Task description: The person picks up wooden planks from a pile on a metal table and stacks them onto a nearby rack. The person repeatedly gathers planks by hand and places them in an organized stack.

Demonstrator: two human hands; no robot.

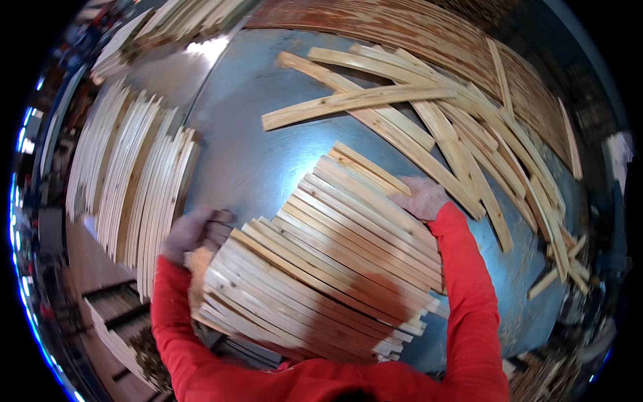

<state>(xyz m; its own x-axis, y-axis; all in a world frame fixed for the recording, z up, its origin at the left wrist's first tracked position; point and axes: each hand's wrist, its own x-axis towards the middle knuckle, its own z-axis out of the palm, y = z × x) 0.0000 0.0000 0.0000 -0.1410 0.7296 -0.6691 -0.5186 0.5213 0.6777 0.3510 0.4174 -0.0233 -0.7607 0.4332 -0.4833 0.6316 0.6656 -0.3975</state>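
1. The metal table (254,154) carries loose wooden slats (429,127) scattered on its far right part.
2. A stack of slats (134,181) stands at its left edge.
3. The bundle of slats (328,268) lies near the person, between both hands.
4. The left hand (194,231), gloved, grips the bundle's left end.
5. The right hand (422,197), gloved, presses closed on its far right corner.

Red sleeves — pale knit gloves
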